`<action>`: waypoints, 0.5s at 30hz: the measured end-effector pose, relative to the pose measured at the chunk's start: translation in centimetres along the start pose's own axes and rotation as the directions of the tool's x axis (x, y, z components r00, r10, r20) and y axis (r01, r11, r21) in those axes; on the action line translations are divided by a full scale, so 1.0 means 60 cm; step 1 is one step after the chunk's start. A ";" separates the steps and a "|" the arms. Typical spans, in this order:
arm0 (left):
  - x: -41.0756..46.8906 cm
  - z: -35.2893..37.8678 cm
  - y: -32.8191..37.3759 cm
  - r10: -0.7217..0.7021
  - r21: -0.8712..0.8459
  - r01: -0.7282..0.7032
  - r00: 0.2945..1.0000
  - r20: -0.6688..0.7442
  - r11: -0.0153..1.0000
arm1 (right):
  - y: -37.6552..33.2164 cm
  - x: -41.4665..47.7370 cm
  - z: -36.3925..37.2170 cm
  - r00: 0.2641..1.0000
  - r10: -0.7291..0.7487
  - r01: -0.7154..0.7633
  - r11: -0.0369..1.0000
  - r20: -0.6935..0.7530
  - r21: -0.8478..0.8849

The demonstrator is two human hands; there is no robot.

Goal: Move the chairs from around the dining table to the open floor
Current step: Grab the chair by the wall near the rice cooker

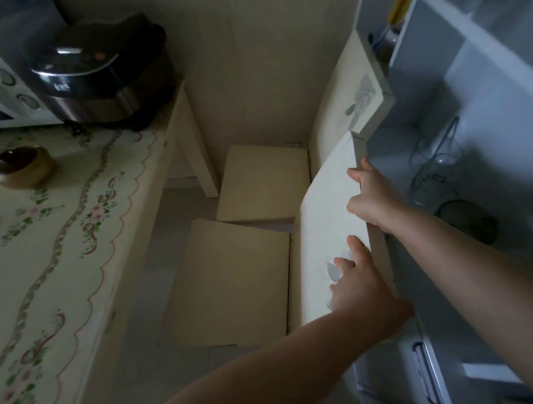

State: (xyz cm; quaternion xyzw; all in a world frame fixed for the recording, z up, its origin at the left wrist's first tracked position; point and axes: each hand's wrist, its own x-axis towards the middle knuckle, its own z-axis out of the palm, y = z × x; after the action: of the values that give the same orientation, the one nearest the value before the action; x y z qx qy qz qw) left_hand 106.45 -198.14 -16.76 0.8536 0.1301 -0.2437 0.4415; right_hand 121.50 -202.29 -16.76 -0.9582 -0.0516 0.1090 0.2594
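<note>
Cream upholstery covers 2 chairs parked in the narrow lane between the dining table (132, 226) at 9 o'clock and the white cabinet (486, 149) at 3 o'clock, backs to the cabinet, seats facing the table.

Both hands are on the near chair (232, 282). The left hand (359, 286), at about 5 o'clock, lies against the front of the backrest with fingers spread, seemingly pressing rather than closed around anything. The right hand (371, 194) hooks over the backrest's top edge further along, fingers wrapped on it, thumb on the front face. That split suits tipping the back away from the cabinet, I'd judge, since the lane leaves little room.

Beyond, toward 12 o'clock, the far chair (262, 180) sits just beside a table leg (199, 162), untouched. A dark rice cooker (101, 74) and a brown bowl (21, 166) stand on the table.
</note>
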 end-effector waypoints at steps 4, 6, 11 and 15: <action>0.012 0.023 0.033 -0.002 -0.014 0.002 1.000 0.019 1.000 | 0.033 0.016 -0.019 1.000 0.004 -0.004 0.999 -0.025 0.032; 0.018 0.035 0.050 0.008 -0.026 -0.007 0.999 0.046 1.000 | 0.052 0.021 -0.031 0.999 0.021 -0.020 0.999 -0.035 0.045; 0.032 0.065 0.082 0.041 -0.070 -0.032 0.990 0.138 0.997 | 0.097 0.021 -0.060 0.997 0.054 -0.054 0.999 -0.059 0.003; 0.044 0.080 0.105 0.051 -0.065 -0.040 0.983 0.177 0.997 | 0.116 0.017 -0.082 0.995 0.075 -0.076 0.997 -0.069 -0.014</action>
State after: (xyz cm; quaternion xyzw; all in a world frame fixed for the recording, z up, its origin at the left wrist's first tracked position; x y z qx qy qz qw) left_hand 110.02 -205.66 -16.19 0.8174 0.0780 -0.3049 0.4826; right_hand 123.96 -210.49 -16.37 -0.9647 -0.0074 0.0857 0.2488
